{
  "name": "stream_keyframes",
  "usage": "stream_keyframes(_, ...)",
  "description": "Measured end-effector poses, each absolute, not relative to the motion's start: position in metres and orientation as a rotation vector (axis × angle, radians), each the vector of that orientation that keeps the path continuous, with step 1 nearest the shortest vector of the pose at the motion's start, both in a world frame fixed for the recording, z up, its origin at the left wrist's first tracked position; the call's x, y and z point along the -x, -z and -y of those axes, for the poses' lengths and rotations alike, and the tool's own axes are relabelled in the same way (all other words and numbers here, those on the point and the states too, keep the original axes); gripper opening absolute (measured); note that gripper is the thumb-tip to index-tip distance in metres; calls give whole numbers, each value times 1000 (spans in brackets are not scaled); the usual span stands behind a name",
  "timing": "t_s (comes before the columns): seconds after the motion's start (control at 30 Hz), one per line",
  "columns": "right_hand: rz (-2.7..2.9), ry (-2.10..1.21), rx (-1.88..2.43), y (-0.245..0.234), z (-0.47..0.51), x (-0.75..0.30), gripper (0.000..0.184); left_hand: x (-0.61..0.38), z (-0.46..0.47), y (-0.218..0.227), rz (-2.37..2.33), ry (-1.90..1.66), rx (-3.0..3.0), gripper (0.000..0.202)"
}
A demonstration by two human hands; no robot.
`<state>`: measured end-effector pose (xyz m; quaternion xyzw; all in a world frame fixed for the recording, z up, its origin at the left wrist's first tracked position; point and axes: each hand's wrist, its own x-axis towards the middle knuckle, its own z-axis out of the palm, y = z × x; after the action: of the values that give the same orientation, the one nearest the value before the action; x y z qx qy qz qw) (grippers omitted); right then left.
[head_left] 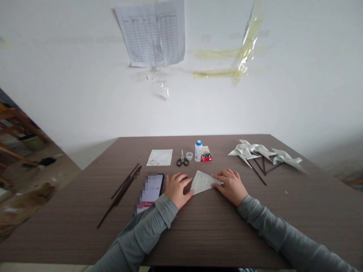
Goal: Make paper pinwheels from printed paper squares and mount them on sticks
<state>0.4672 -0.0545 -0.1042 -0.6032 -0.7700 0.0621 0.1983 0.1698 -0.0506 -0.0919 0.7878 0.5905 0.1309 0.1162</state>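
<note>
A sheet of printed paper (202,183), folded into a triangle, lies on the table between my hands. My left hand (177,189) rests with its fingers spread, thumb and index tips at the paper's left corner. On the other side, my right hand (231,186) has thumb and index finger closed around the right corner. Behind the paper stand a white bottle with a blue cap (198,152), a small red box of metal pieces (207,156), a small clear cup (189,155) and black-handled scissors (182,160).
A phone (150,190) lies beside my left forearm, partly covered by it. Several dark sticks (124,185) are farther left. A printed sheet (160,157) lies at the back. Paper pinwheels on sticks (259,150) are at the right. The table (210,230) meets a white wall.
</note>
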Motion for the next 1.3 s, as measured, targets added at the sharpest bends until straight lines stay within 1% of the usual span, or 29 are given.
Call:
stream_keyframes(0.07, 2149, -182, 1671, 105, 53, -467, 31, -169, 49, 97, -1702, -384, -2314, 57)
stream_keyframes(0.2, 2107, -230, 1637, 108, 48, -470, 13, -168, 51, 92, -1688, -361, -2308, 51)
stream_keyframes(0.27, 2102, -287, 1604, 109, 47, -473, 13, -167, 53, 84, -1695, -366, -2310, 48)
stream_keyframes(0.37, 2115, -362, 1526, 106, 48, -480, 27, -165, 54, 75, -1702, -405, -2310, 44)
stream_keyframes(0.57, 2166, -544, 1275, 109, 46, -500, 68, -164, 49, 73, -1691, -522, -2260, 31)
stream_keyframes(0.63, 2173, -527, 1217, 115, 41, -504, 73, -165, 47, 74, -1676, -524, -2240, 31)
stream_keyframes(0.7, 2190, -475, 1190, 122, 38, -505, 66, -165, 47, 76, -1687, -536, -2224, 35)
stream_keyframes(0.77, 2215, -420, 1195, 126, 38, -503, 50, -165, 48, 76, -1705, -547, -2232, 33)
stream_keyframes(0.87, 2267, -346, 1230, 125, 43, -498, 26, -164, 52, 76, -1696, -513, -2286, 16)
stream_keyframes(0.9, 2283, -326, 1240, 123, 45, -496, 17, -164, 53, 77, -1688, -495, -2304, 21)
stream_keyframes(0.93, 2300, -310, 1246, 122, 47, -494, 11, -164, 54, 77, -1684, -481, -2317, 29)
stream_keyframes(0.97, 2316, -297, 1245, 121, 49, -492, 8, -164, 55, 77, -1683, -469, -2329, 36)
stream_keyframes(1.0, 2332, -288, 1236, 121, 50, -490, 10, -164, 56, 77, -1684, -460, -2340, 40)
stream_keyframes(1.1, 2349, -243, 1196, 126, 52, -483, 18, -165, 57, 78, -1690, -439, -2375, 40)
stream_keyframes(1.3, 2355, -126, 1176, 131, 53, -476, 22, -168, 57, 81, -1695, -452, -2409, 47)
